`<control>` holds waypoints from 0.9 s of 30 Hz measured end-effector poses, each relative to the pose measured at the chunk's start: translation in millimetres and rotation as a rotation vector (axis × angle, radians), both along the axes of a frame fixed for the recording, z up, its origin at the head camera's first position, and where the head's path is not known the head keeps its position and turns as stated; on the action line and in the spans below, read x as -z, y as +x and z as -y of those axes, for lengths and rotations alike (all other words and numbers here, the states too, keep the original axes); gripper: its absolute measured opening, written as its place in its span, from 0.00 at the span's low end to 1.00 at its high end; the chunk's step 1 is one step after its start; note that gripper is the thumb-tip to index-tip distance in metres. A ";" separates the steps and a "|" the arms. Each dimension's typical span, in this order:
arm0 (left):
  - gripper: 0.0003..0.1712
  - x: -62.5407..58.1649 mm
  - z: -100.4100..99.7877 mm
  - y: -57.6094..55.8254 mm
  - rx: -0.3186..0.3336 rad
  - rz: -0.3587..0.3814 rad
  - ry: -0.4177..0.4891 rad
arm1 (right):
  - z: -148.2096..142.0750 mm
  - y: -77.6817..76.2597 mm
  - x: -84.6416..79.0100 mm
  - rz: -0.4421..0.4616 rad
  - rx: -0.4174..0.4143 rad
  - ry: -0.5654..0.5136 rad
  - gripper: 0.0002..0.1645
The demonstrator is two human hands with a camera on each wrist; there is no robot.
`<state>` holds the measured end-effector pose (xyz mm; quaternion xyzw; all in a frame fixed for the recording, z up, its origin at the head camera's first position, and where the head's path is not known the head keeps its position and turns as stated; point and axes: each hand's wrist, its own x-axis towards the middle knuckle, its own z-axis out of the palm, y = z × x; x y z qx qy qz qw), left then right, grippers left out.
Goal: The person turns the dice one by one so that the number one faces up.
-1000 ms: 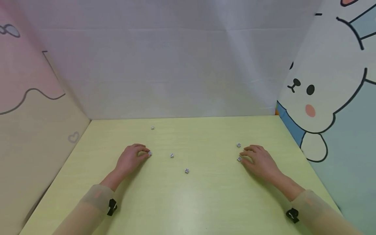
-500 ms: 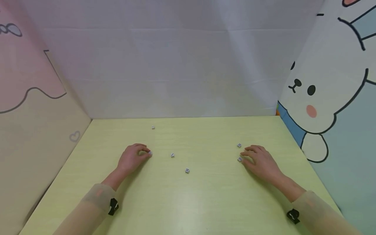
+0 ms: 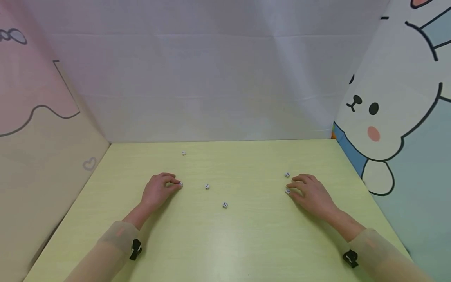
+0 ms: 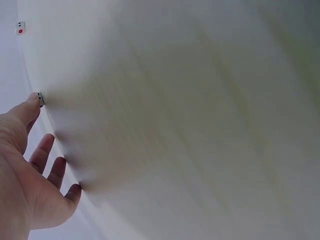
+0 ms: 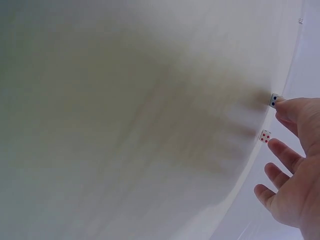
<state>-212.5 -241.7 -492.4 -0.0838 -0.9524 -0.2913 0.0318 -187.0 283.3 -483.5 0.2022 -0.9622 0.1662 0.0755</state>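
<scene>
On the left side of the table, my left hand (image 3: 158,191) pinches a small white die (image 3: 181,183) between thumb and index finger. The left wrist view shows that die (image 4: 40,99) at the thumb tip, with the other fingers spread apart. My right hand (image 3: 311,195) holds a second die (image 3: 287,191) at the tips of its thumb and index finger. In the right wrist view this die (image 5: 274,100) shows black dots beside the thumb. Just beyond the right fingers lies another die (image 3: 287,174), its face with red dots visible from the right wrist.
Two dice, one nearer the middle (image 3: 225,205) and one farther left (image 3: 207,187), lie between the hands. Another die (image 3: 184,153) lies near the back edge. A pale yellow table (image 3: 246,243) meets a white back curtain (image 3: 211,78) and printed side panels (image 3: 423,164).
The right index finger has moved slightly left and closer to the die at the thumb. The left hand and the loose dice stay where they were.
</scene>
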 end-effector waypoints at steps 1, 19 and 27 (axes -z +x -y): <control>0.12 -0.1 -0.2 0.1 0.000 0.000 -0.002 | 0.2 -0.3 0.0 -0.005 -0.003 0.001 0.12; 0.15 0.3 0.3 4.1 0.000 -0.019 -0.044 | 33.9 -14.0 -12.9 -0.026 -0.035 -0.032 0.06; 0.14 0.6 -0.4 3.2 0.015 -0.060 -0.085 | 59.2 -24.6 -13.1 -0.007 -0.062 -0.031 0.05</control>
